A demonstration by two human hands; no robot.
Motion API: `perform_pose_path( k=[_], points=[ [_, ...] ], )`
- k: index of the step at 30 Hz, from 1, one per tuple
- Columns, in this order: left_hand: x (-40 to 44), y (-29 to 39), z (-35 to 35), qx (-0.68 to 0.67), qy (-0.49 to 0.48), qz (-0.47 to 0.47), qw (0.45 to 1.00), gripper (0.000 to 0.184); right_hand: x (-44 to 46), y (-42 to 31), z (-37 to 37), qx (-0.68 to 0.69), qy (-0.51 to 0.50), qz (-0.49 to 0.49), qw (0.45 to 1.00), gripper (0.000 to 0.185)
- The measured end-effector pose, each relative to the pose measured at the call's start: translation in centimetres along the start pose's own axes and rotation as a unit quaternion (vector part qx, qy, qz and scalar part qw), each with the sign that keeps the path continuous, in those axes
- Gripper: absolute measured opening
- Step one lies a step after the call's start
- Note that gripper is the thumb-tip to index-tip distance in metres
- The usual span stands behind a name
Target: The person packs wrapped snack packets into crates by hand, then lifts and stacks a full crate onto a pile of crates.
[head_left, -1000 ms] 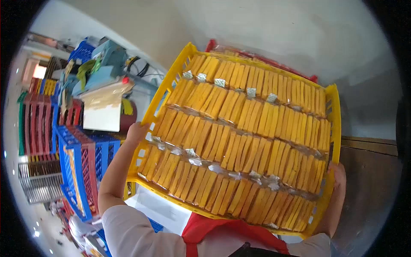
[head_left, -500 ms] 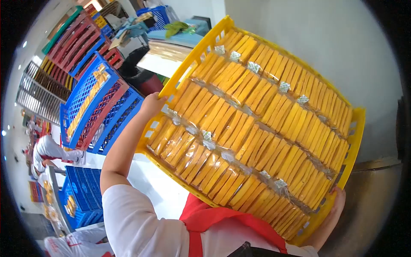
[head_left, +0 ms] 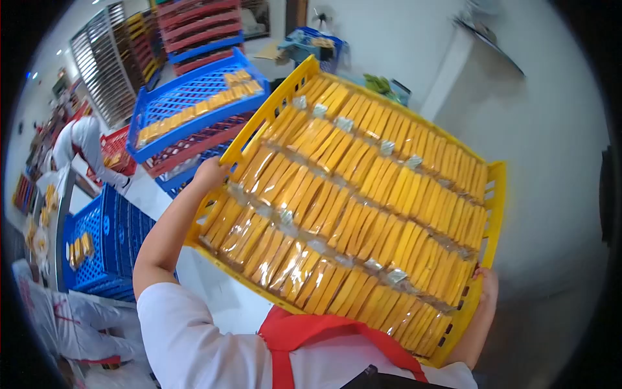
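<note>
Between my two hands hangs a yellow plastic crate (head_left: 495, 201), tilted so its right side sits lower. Several rows of yellow-orange slices (head_left: 350, 194) in clear wrapping fill it, with small white-green packets among them. My left hand (head_left: 210, 174) is closed round the crate's left rim. On the lower right side, my right hand (head_left: 486, 284) grips the rim, its fingers partly hooked inside. The crate is held in front of my chest, above a red apron (head_left: 324, 330).
A blue crate (head_left: 155, 104) with wrapped pieces tops a stack at the left. Lower left are more blue crates (head_left: 97, 266) beside a metal table. One person bends over (head_left: 81, 139); another (head_left: 84, 324) stands at the lower left. A wall (head_left: 551, 129) is at the right.
The view has swung left, bringing the blue crates and other people further in. The yellow crate has stayed in both my hands and tilted; the red crate behind it is out of view.
</note>
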State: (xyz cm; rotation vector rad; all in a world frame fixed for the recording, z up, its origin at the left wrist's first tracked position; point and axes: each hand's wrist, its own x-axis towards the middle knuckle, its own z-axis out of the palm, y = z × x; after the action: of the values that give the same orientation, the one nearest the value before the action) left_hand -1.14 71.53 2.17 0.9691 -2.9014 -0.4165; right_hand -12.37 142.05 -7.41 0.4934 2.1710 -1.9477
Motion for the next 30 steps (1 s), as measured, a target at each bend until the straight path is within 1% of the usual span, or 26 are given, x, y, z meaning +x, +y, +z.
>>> perform_pose_path(
  k=[1, 2, 3, 4, 5, 6, 8, 9, 11, 12, 13, 15, 17, 20, 22, 23, 25, 26, 29, 30],
  points=[
    [-1.7, -0.1, 0.1, -0.01, 0.029, 0.005, 1.0, 0.032, 0.9, 0.3, -0.5, -0.011, -0.024, -0.009, 1.0, 0.016],
    [-3.9, -0.4, 0.5, -0.026, 0.046, -0.001, 0.999, 0.032, 1.2, 1.1, -0.7, -0.014, -0.019, -0.048, 0.999, 0.012],
    [-6.1, -0.7, 1.0, -0.036, 0.058, -0.009, 0.998, 0.032, 2.1, 1.6, -1.1, 0.0, -0.024, -0.066, 0.998, 0.012],
    [-8.7, -1.0, 1.4, -0.055, 0.086, -0.041, 0.994, 0.032, 2.9, 1.6, -1.4, -0.041, -0.032, -0.106, 0.993, 0.009],
    [-5.8, -5.6, -1.8, -0.095, 0.024, -0.08, 0.992, 0.031, -2.9, -7.3, 2.1, -0.15, -0.008, -0.093, 0.984, 0.011],
    [-5.9, -7.8, -1.8, -0.093, 0.011, -0.086, 0.992, 0.031, -2.0, -8.4, 4.0, -0.172, -0.023, -0.096, 0.98, 0.011],
    [-8.8, -9.9, -3.1, -0.124, 0.014, -0.164, 0.978, 0.03, -0.2, -8.9, 6.3, -0.203, -0.04, -0.096, 0.974, 0.009],
    [-9.9, -11.4, -3.5, -0.111, 0.015, -0.169, 0.979, 0.03, 0.3, -9.3, 8.0, -0.224, -0.039, -0.086, 0.97, 0.008],
    [-11.9, -14.7, -3.9, -0.14, 0.065, -0.2, 0.968, 0.03, -0.5, -11.4, 12.7, -0.144, -0.107, -0.116, 0.977, 0.009],
    [-12.5, -15.8, -4.0, -0.15, 0.092, -0.205, 0.963, 0.031, 0.4, -11.9, 13.4, -0.141, -0.116, -0.111, 0.977, 0.009],
    [-13.0, -16.1, -4.4, -0.141, 0.096, -0.216, 0.961, 0.031, 1.7, -12.2, 14.4, -0.141, -0.125, -0.119, 0.975, 0.009],
    [-14.6, -16.5, -5.4, -0.177, 0.094, -0.23, 0.952, 0.032, 3.5, -12.2, 16.0, -0.14, -0.163, -0.129, 0.968, 0.008],
    [-15.6, -16.3, -5.8, -0.111, 0.095, -0.269, 0.952, 0.033, 5.2, -12.5, 17.4, -0.119, -0.197, -0.141, 0.963, 0.009],
    [-17.2, -14.7, -5.7, -0.077, 0.114, -0.285, 0.949, 0.033, 7.3, -13.0, 18.5, -0.112, -0.266, -0.12, 0.95, 0.008],
    [-18.3, -13.7, -6.3, -0.062, 0.111, -0.296, 0.947, 0.033, 7.0, -14.1, 19.5, -0.089, -0.236, -0.097, 0.963, 0.009],
    [-19.0, -14.0, -6.4, -0.057, 0.112, -0.303, 0.945, 0.033, 7.4, -14.4, 19.8, -0.089, -0.243, -0.094, 0.961, 0.009],
    [-20.5, -14.0, -6.8, -0.083, 0.128, -0.314, 0.937, 0.034, 8.3, -15.1, 20.2, -0.13, -0.268, -0.12, 0.947, 0.011],
    [-21.5, -13.0, -7.0, -0.078, 0.121, -0.313, 0.939, 0.034, 8.3, -15.1, 19.0, -0.13, -0.266, -0.111, 0.949, 0.011],
    [-21.9, -11.3, -8.5, -0.05, 0.121, -0.34, 0.931, 0.034, 8.9, -16.7, 21.7, -0.109, -0.278, -0.113, 0.948, 0.013],
    [-22.0, -11.0, -8.6, -0.085, 0.124, -0.339, 0.929, 0.034, 8.9, -16.8, 22.1, -0.122, -0.276, -0.122, 0.946, 0.013]
  ],
)
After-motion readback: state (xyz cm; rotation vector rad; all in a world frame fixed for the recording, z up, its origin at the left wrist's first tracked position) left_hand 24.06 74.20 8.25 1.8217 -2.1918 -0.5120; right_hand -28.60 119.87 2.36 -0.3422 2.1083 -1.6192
